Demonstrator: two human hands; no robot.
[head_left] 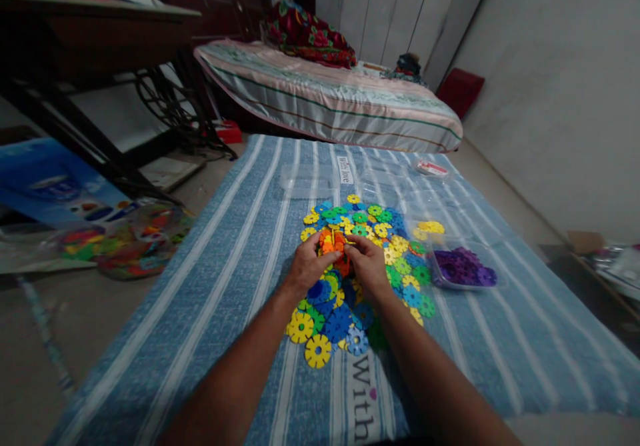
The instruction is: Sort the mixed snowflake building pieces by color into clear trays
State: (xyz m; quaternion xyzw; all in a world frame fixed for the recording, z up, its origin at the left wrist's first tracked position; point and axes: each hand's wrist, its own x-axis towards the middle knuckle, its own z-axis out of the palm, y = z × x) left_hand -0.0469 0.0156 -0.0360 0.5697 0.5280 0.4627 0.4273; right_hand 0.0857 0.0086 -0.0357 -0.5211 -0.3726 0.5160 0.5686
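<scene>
A pile of flat plastic snowflake discs (pixel 360 279) in yellow, blue, green and orange lies on a blue-and-white striped cloth (pixel 225 286). Both my hands meet over the pile's middle. My left hand (pixel 307 266) and my right hand (pixel 367 263) are closed, pinching a small cluster of orange discs (pixel 333 243) between their fingertips. A clear plastic tub (pixel 463 269) holding purple discs sits just right of the pile, and another clear tub (pixel 430 227) with yellow discs stands behind it.
A low mattress (pixel 330 99) with a red patterned blanket lies beyond the cloth. A dark treadle table (pixel 100 46) stands at the left, with a blue box (pixel 50 183) and a bag of coloured discs (pixel 125 239) on the floor. A wall runs along the right.
</scene>
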